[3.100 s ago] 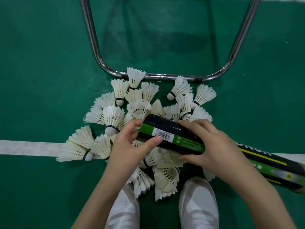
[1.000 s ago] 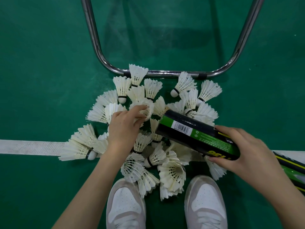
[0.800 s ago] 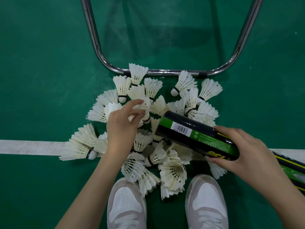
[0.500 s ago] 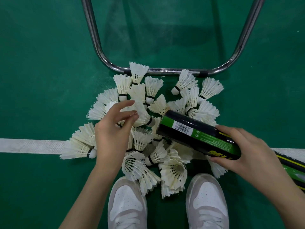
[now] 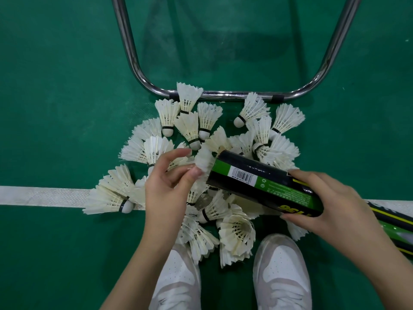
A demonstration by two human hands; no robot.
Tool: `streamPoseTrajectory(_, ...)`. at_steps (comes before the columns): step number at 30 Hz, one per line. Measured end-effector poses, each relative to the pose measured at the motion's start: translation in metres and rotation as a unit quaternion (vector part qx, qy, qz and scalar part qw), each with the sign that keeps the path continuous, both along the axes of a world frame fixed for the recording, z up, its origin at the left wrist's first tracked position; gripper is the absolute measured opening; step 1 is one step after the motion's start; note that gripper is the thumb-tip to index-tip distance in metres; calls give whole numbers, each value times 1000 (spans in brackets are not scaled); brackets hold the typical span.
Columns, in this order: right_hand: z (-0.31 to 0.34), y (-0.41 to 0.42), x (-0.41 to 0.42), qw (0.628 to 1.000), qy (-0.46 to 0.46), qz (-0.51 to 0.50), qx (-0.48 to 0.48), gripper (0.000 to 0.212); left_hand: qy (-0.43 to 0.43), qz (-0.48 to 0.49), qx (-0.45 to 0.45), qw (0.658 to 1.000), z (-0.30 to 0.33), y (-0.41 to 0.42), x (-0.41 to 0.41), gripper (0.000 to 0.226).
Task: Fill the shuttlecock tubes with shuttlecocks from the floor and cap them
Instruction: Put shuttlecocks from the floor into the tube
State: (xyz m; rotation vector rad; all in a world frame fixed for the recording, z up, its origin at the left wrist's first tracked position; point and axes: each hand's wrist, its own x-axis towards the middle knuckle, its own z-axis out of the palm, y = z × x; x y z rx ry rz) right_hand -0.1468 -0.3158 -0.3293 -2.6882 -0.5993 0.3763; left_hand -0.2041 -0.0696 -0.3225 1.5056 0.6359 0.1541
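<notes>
My right hand (image 5: 330, 206) grips the tilted black-and-green tube (image 5: 263, 186) while my left hand (image 5: 167, 186) pinches a shuttlecock (image 5: 202, 161) at its mouth.

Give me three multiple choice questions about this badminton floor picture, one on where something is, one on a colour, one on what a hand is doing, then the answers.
1. Where does the second tube lie?
A. On the floor at the right edge, behind the right hand
B. Against the metal frame
C. Between the shoes

2. What colour is the line across the floor?
A. Yellow
B. White
C. Black

3. What is the left hand doing?
A. Resting flat on the floor
B. Gripping the frame
C. Pinching a shuttlecock at the open mouth of the held tube

Answers: 1 A, its black, green and yellow body shows past the right wrist. 2 B, a white band crosses the green court. 3 C, thumb and finger hold the feathers at the tube's end.
</notes>
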Motion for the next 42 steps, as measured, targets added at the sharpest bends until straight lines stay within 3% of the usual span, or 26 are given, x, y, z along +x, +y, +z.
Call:
streamPoseTrajectory(7,-1,6,-2,1000,17,5,21,73,1,-58,-47,997,1,-4,-3,27)
streamPoseTrajectory(13,1,6,-2,1000,16,0,20,75,21,-91,-36,995,1,-2,-1,52)
streamPoseTrajectory(20,2,11,-4,1000,5,12,27,75,37,-145,-18,989,5,-6,-2,61)
streamPoseTrajectory(29,1,13,-5,1000,-10,26,10,75,45,-135,-23,990,0,-5,-3,71)
streamPoseTrajectory(42,2,13,-5,999,-24,31,-6,77,32,-170,-41,984,-6,0,-2,68)
